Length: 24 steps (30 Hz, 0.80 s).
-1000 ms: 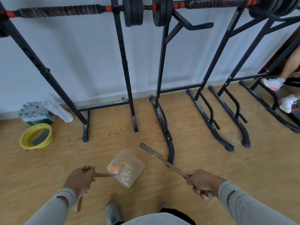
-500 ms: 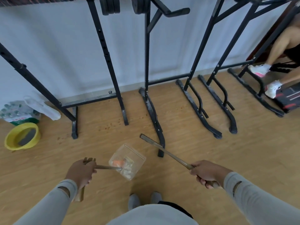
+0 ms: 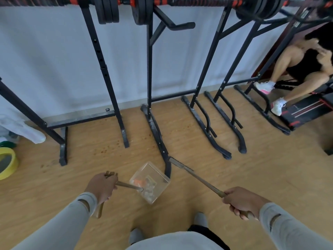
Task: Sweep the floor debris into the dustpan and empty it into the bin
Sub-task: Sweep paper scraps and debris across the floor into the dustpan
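A clear plastic dustpan (image 3: 158, 177) hangs just above the wooden floor in front of me, holding orange and pale scraps. My left hand (image 3: 101, 187) grips its long brown handle. My right hand (image 3: 242, 200) grips the brown broom stick (image 3: 198, 178), which slants up-left to a narrow head near the foot of a black rack. The yellow bin (image 3: 8, 164) sits at the far left edge, partly cut off.
Black weight racks (image 3: 151, 112) with a loaded barbell stand along the white wall; their feet stretch toward me. Small brown crumbs (image 3: 106, 149) speckle the floor between the rack feet. A person sits on a bench (image 3: 306, 107) at the right. White bag at left.
The view has swung right and tilted up, so the yellow bin slid to the left edge. Both hands keep the same hold on dustpan and broom.
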Available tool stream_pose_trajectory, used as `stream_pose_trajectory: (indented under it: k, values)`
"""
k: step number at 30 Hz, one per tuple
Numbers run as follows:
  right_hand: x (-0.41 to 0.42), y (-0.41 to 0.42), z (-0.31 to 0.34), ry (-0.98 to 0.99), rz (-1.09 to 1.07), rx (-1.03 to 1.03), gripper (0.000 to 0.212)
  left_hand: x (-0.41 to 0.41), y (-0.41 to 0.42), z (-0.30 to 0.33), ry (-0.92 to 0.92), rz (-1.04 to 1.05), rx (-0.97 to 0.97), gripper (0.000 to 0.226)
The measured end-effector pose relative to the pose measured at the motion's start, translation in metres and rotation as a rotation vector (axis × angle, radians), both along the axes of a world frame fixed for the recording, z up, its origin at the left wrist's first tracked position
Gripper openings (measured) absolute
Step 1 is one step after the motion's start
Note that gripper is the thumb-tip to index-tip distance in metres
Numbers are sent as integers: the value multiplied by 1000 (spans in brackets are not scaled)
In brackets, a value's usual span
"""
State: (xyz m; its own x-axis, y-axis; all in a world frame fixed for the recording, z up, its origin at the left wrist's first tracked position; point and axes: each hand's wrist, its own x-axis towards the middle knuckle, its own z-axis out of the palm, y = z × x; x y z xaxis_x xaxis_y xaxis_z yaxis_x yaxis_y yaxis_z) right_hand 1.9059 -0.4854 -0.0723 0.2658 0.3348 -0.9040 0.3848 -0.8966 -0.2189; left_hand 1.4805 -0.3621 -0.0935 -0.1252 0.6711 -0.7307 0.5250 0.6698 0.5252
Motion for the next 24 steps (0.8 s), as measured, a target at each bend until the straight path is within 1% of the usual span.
stream_pose_trajectory:
  k: [5,12,17,24]
  values:
    - [54,16,-9,27,3,-35,19,50,2,8,40,19,-3,27]
    - [154,42,-23,85,71,-22,17,143,-4,7,108,85,44,25]
    - [220,60,-27,121,145,-41,16,207,-14,11,115,173,52,26]
    - [264,83,-27,121,202,-25,15,257,-10,19,147,187,56,26]
